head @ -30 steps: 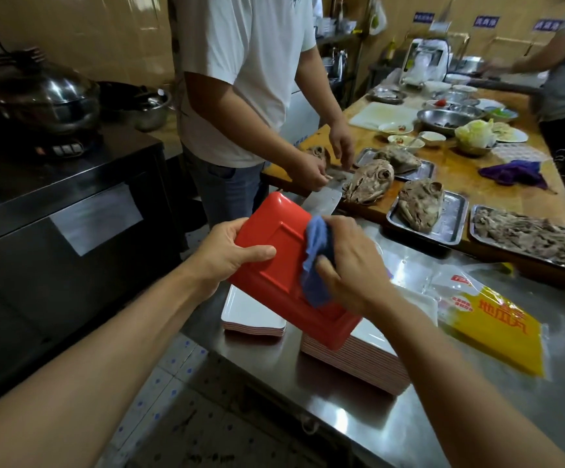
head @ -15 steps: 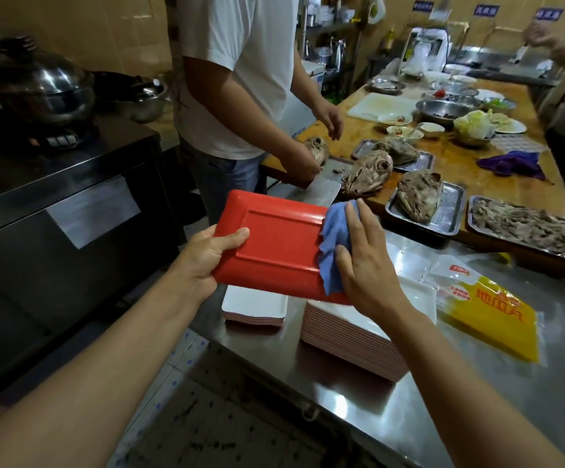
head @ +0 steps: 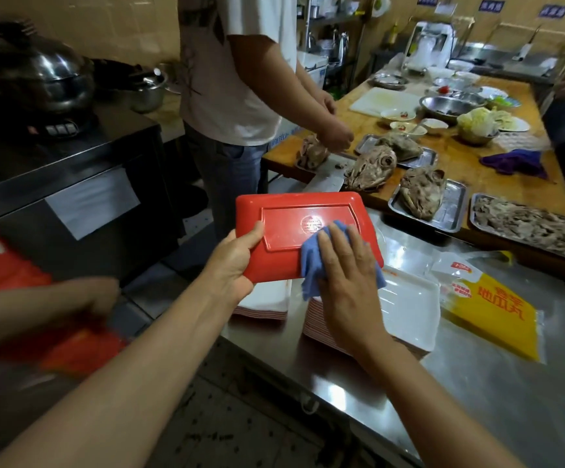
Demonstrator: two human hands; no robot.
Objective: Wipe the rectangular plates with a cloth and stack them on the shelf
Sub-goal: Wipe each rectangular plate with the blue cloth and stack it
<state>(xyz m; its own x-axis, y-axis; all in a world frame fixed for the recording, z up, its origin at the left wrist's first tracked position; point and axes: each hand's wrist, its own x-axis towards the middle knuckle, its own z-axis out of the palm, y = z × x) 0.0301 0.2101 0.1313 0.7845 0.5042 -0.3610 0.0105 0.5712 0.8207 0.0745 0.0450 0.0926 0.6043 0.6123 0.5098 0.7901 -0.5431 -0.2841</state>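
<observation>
The left hand (head: pixel 237 261) is gripping the red plate (head: pixel 294 228) at its near-left corner — thumb curled over the upturned underside, palm under the rim; the other fingers are hidden beneath it. The plate is being held bottom-up, roughly level, above the near edge of the steel bench (head: pixel 477 383), with a round stamp showing in the middle of its base.

The right hand (head: pixel 345 265) is lying flat with fingers straight and slightly spread, pressing a blue cloth (head: pixel 311 261) onto the right part of the plate's underside. The cloth is bunching out from under the palm on both sides and hanging over the plate's near edge.

Directly beneath the plate, two piles of plates are sitting on the bench: a big stack (head: pixel 402 305), white face up with striped edges, under the right hand, and a smaller stack (head: pixel 264 302) just left of it, mostly covered by the red plate. A yellow packet (head: pixel 490 309) is lying on the bench to the right of the big stack.

Beyond, a wooden table (head: pixel 477 167) is carrying metal trays of cooked meat (head: pixel 423 194), bowls and a purple rag (head: pixel 514 162). A person in a white shirt (head: pixel 237 62) is standing at its left end, hands at the meat. At the far left — blurred — another arm in red (head: pixel 37 298) is reaching in; what it is handling cannot be told.
</observation>
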